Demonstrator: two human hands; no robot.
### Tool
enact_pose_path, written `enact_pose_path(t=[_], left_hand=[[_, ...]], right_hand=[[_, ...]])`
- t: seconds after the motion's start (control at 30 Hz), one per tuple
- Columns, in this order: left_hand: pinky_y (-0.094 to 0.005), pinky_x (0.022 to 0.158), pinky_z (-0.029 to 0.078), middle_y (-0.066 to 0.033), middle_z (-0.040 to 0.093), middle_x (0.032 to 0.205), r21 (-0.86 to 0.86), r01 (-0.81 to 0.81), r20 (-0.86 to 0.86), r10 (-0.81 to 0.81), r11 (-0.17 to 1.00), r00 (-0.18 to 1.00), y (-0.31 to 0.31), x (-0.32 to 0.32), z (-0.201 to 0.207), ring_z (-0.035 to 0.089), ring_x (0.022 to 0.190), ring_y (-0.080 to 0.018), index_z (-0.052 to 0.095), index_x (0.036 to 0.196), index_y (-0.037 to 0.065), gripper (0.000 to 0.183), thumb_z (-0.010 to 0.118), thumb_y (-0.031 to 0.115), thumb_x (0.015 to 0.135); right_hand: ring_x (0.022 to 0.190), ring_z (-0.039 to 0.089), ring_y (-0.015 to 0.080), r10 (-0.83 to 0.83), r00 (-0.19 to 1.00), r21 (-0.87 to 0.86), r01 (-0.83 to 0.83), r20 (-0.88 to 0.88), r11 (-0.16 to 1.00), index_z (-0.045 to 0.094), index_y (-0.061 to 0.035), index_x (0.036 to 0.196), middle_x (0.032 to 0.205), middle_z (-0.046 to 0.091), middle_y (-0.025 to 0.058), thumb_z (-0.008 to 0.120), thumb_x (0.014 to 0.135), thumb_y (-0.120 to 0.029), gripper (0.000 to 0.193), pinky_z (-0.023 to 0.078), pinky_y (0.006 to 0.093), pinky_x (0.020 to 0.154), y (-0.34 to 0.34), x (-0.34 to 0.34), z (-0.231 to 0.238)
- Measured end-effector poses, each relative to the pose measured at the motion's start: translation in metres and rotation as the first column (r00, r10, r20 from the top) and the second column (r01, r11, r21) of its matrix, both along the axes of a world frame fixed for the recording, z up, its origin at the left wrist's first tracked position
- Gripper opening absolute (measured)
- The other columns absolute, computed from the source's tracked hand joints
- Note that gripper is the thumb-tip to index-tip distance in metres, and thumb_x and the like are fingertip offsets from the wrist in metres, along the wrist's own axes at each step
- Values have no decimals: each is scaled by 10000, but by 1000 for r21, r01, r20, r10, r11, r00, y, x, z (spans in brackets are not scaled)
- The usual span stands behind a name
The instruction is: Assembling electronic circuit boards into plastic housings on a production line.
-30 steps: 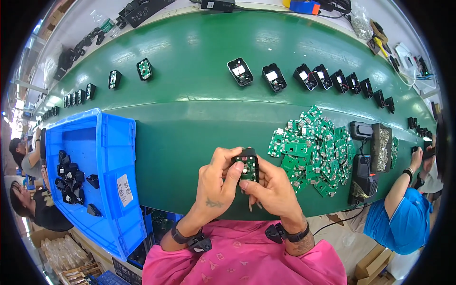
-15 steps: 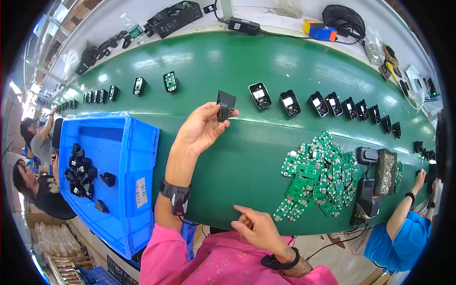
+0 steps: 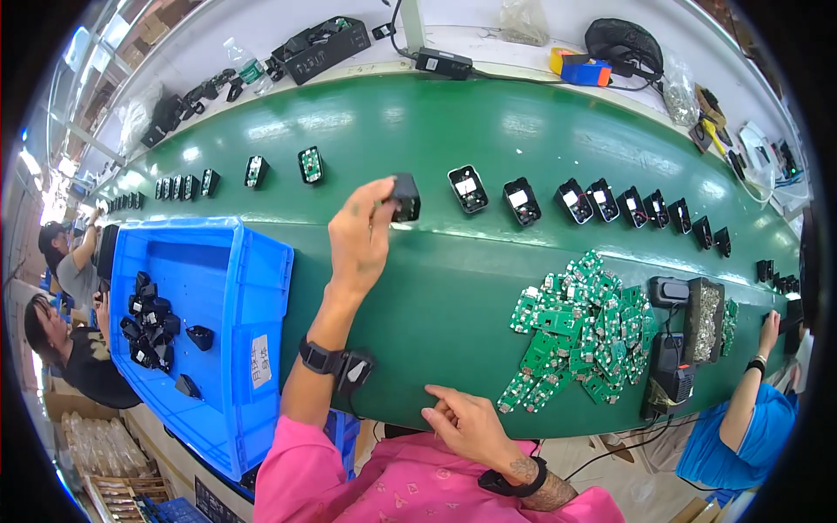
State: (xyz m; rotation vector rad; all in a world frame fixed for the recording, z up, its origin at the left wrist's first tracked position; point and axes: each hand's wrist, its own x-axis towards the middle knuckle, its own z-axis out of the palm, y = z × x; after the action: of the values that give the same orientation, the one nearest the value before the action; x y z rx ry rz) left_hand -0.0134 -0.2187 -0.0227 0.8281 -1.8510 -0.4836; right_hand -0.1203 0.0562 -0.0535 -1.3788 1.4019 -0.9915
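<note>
My left hand (image 3: 359, 231) is raised over the green work surface (image 3: 392, 336), its fingers closed on a small black plastic housing (image 3: 407, 197). The housing's inside cannot be made out from here. My right hand (image 3: 466, 424) rests low by the near edge, index finger stretched out and the others loosely bent, holding nothing. Right of the raised hand, a row of open black housings with white patches inside (image 3: 469, 189) runs along the surface. To its left stand housings with green circuit boards in them (image 3: 310, 165). A heap of loose green circuit boards (image 3: 575, 336) lies right of centre.
A blue plastic bin (image 3: 259, 301) with several black housings (image 3: 150, 324) stands at the left. Beside the board heap are a black power tool (image 3: 671, 375) and a tray of small metal parts (image 3: 704, 322). Other people sit at both sides. A shelf (image 3: 475, 39) lines the back.
My left hand has turned over, its back now showing, and the housing has rotated with it. My right hand has barely shifted. The view has tilted slightly.
</note>
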Motion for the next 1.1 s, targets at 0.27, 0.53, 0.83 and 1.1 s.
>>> enact_pose_path(t=[0.27,0.53,0.83,1.1], left_hand=[[-332,608,585,-167,703,1040,-297,6,25,1,955,1000,-9,-7,-11,730,782,-265,626,1123,14,237,638,-19,889],[-262,434,508,-144,689,950,606,-112,29,120,787,992,-112,5,-38,647,515,-151,579,1251,-37,332,594,71,938],[-457,997,463,-239,566,1330,49,-64,549,27,997,836,-13,-72,-34,548,1217,-403,365,1444,-19,958,780,488,744],[-368,837,530,-200,633,1194,172,15,360,-76,985,930,-25,-80,-32,683,949,-326,560,1315,35,719,793,413,749]], right_hand=[[593,636,169,-35,999,-71,32,-42,997,636,38,1161,730,659,93,699,883,-107,320,534,288,582,2,1,0],[629,660,278,-21,1000,-104,19,-19,994,647,23,1102,743,666,126,679,888,-112,255,531,369,583,11,-5,4],[522,577,215,-527,751,-373,393,-397,840,665,2,1035,673,601,87,720,824,-37,221,449,328,485,52,-70,10],[500,529,148,-618,606,-440,436,-501,785,646,7,1118,720,555,73,723,829,-17,300,393,285,433,15,-93,29]])
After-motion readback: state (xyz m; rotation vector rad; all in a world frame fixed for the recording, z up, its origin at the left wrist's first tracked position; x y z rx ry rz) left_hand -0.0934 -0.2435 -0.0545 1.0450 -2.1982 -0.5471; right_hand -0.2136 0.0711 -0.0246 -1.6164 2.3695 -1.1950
